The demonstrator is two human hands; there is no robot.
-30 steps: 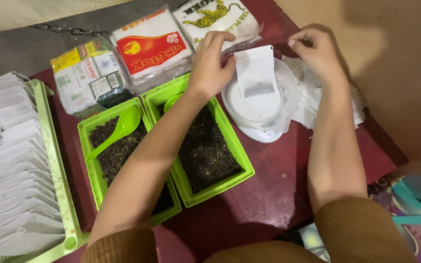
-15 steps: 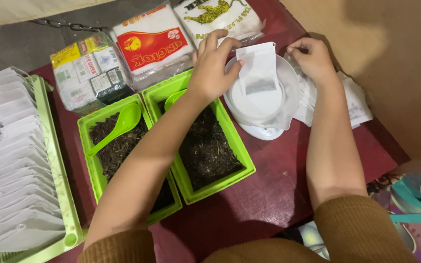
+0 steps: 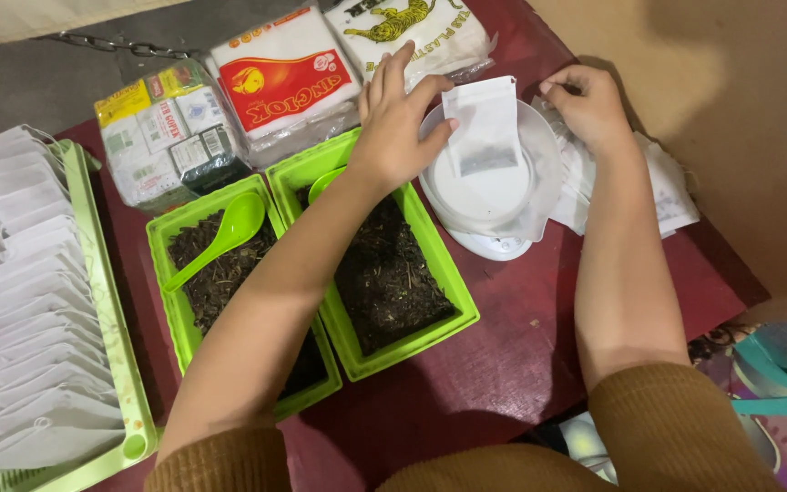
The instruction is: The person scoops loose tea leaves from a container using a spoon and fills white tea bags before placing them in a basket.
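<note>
Left hand (image 3: 395,123) pinches white paper pouch (image 3: 482,125) by its left edge, thumb and forefinger closed on it, other fingers spread upward. Pouch stands upright over white scale (image 3: 489,196), small dark fill showing through its lower part. Right hand (image 3: 587,107) sits just right of scale, fingers curled on pile of empty white pouches (image 3: 662,187); cannot tell if it actually grips one. Left of scale: two green trays of dark loose tea, near tray (image 3: 384,273) touching scale side, far tray (image 3: 220,292) with green spoon (image 3: 220,239) lying in it. Behind scale: plastic-wrapped packets (image 3: 280,82). Far left of scale: pale green rack (image 3: 107,310) packed with filled white pouches (image 3: 20,301). All on dark red table (image 3: 521,355).
</note>
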